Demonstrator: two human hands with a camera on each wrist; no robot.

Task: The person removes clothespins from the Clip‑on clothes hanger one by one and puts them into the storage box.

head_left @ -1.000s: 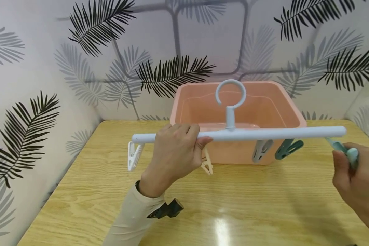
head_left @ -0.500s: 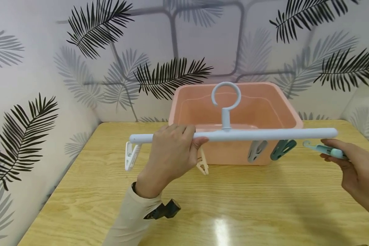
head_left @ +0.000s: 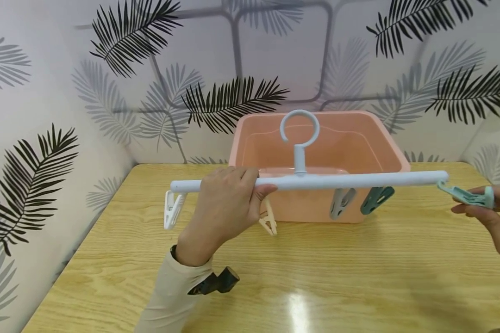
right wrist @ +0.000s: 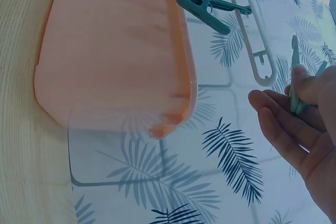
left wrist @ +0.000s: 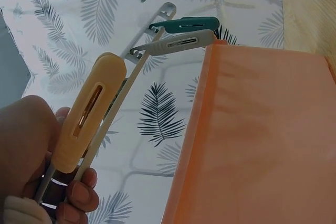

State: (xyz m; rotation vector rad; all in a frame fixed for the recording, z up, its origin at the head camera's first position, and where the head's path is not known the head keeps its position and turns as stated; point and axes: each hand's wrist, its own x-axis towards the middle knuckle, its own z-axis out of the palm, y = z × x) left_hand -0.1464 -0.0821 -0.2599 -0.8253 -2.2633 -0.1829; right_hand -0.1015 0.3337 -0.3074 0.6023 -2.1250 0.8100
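My left hand (head_left: pixel 227 208) grips the pale blue bar of a clip hanger (head_left: pixel 358 180) left of its ring hook (head_left: pixel 300 159). A white clip (head_left: pixel 173 210) hangs at the bar's left end and a beige clip (head_left: pixel 268 220) beside my left hand. Further right hang a grey clip (head_left: pixel 341 203) and a dark green clip (head_left: pixel 376 200). My right hand (head_left: pixel 496 212) pinches a light green clothespin (head_left: pixel 468 196) with a small hook at its tip. In the head view that hook overlaps the bar's right end; the right wrist view shows a gap between clothespin (right wrist: pixel 295 77) and hanger.
A pink plastic basin (head_left: pixel 250 138) stands behind the hanger on the wooden table (head_left: pixel 337 277), close to the leaf-patterned wall (head_left: pixel 283 60). A dark strap device (head_left: pixel 216 282) sits on my left wrist.
The clothespin has turned in my right hand, which has shifted right, and its hook now lies by the bar's end. The hanger has drifted slightly left in my left hand.
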